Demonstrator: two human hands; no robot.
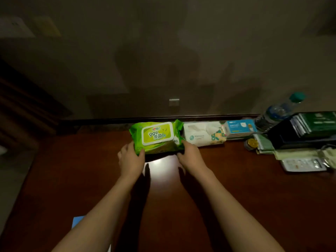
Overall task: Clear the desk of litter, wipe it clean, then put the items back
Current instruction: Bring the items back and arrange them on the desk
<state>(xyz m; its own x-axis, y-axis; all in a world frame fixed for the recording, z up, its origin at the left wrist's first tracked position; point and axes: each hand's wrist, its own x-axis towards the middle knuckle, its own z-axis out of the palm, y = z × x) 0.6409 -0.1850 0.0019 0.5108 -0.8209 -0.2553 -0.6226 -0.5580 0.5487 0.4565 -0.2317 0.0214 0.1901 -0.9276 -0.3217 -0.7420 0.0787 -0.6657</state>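
Dark wooden desk (pixel 236 197) carries green wipes pack (pixel 156 137), white tissue pack (pixel 203 133), small blue box (pixel 240 128), water bottle (pixel 278 111), black tray (pixel 298 135), blister pack (pixel 303 164)

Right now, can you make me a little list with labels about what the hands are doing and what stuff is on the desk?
left hand: left hand grips the left end of the green wet wipes pack
right hand: right hand grips its right end
pack lid: closed
desk: dark red-brown wooden desk
next to the pack: white tissue pack, then a blue and white box
far right: water bottle with teal cap, black tray of green packets, blister pack
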